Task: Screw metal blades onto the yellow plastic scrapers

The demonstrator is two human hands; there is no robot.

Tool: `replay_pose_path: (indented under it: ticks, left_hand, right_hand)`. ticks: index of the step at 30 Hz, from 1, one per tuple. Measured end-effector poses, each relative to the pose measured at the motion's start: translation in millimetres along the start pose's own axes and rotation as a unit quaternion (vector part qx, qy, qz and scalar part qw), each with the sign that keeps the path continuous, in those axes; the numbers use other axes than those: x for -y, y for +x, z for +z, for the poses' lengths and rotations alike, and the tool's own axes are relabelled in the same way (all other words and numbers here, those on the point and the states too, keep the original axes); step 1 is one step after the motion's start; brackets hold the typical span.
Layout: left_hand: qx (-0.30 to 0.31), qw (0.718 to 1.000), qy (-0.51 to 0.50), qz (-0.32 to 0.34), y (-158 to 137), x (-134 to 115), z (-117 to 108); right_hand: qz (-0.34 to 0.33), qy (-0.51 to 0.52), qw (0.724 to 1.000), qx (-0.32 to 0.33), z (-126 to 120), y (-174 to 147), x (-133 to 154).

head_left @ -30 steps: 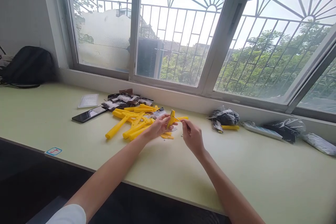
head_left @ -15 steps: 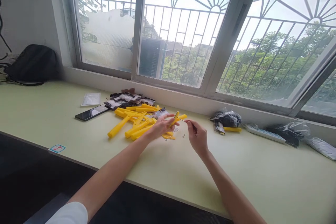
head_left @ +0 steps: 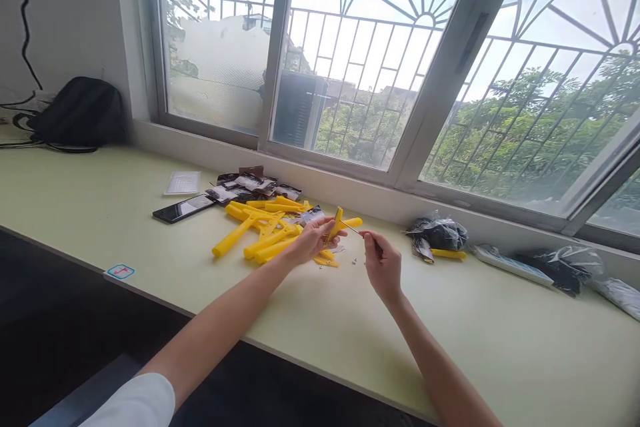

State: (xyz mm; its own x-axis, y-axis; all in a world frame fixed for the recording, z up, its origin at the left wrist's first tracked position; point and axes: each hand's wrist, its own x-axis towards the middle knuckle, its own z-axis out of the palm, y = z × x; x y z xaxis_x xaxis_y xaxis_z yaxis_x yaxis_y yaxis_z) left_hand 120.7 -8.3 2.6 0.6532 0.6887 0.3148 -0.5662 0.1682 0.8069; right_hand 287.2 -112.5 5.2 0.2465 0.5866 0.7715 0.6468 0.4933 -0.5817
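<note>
In my left hand (head_left: 314,240) is a yellow plastic part (head_left: 336,225), gripped upright between thumb and fingers. My right hand (head_left: 384,267) is closed around the dark handle of a screwdriver (head_left: 354,231). Its thin metal shaft points left, and the tip meets or nearly meets the yellow part. Several more yellow plastic pieces (head_left: 233,237) with tube-like handles lie piled left of and behind my left hand. A few tiny metal bits, probably screws (head_left: 355,261), rest on the table below my hands.
Small black-and-white packets (head_left: 247,183) are heaped behind the yellow pile. A phone (head_left: 184,208) and a clear flat case (head_left: 183,183) lie to its left. Bagged black items (head_left: 440,232) and a white flat box (head_left: 513,265) line the window side. A black bag (head_left: 80,113) sits far left.
The whole view has shifted slightly, so things appear a little farther right. The yellow part stands a bit more upright in my left hand. The screwdriver stays pointed at it.
</note>
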Motion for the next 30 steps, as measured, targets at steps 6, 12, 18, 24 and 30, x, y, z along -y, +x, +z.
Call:
replay_pose_path:
  ticks: [6,12,18,24,30]
  left_hand:
    - [-0.007,1.000,0.014,0.004,2.1,4.1,-3.1]
    - [-0.017,0.998,0.050,0.017,1.3,3.2,-7.0]
    - [-0.006,0.999,0.043,-0.001,-2.5,-4.0,-2.7]
    - [0.009,1.000,0.003,-0.018,-4.1,-5.2,-2.4]
    - [0.039,0.997,-0.049,-0.040,-3.0,-3.0,-7.3]
  right_hand:
    - [-0.009,-0.015,1.000,0.001,2.2,0.8,0.1]
    - [-0.013,-0.014,1.000,0.018,2.2,1.0,2.2]
    - [0.018,0.014,1.000,0.007,3.1,0.2,1.7]
    - [0.057,0.048,0.997,-0.012,7.7,0.1,-0.6]
    - [0.074,0.060,0.995,-0.015,10.6,-0.8,-0.6]
